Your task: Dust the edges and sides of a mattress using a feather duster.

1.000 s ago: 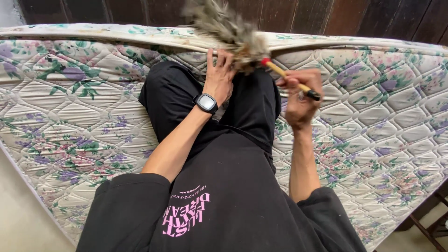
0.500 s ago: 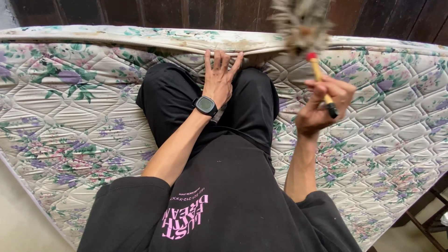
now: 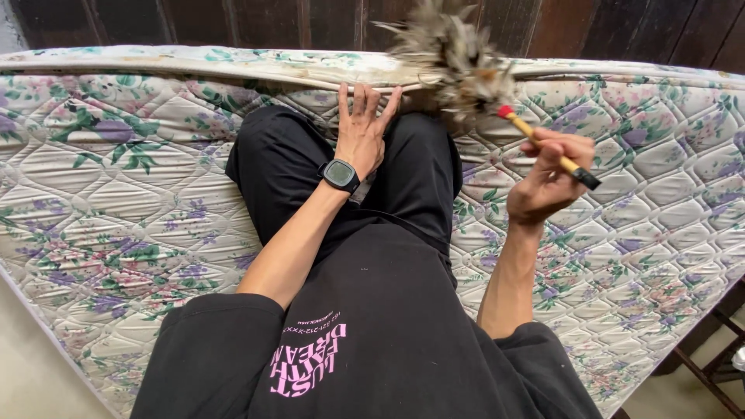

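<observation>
Dark wooden planks [image 3: 233,19] run across the top of the view, and below them lies a quilted mattress with a purple and green flower print [image 3: 116,178], its stained piped edge [image 3: 310,74] close to the wall; a person in black trousers [image 3: 403,178] and a black top with pink lettering [image 3: 365,341] kneels on it, seen from above; the left hand [image 3: 363,128] lies flat on the mattress just below the piped edge, fingers spread and straight, holding nothing, with a black square-faced wristwatch [image 3: 341,175] on the wrist; the right hand [image 3: 547,174] is raised beside the right knee, its fingers curled around the yellow wooden stick of a feather duster [image 3: 543,147], thumb and forefinger pinching it near the black end cap; the stick slants up to the left to a red collar, and the grey-brown feather head [image 3: 454,54] rests over the piped edge, just right of the left fingertips; a dark wooden frame [image 3: 710,365] shows at the lower right corner.
</observation>
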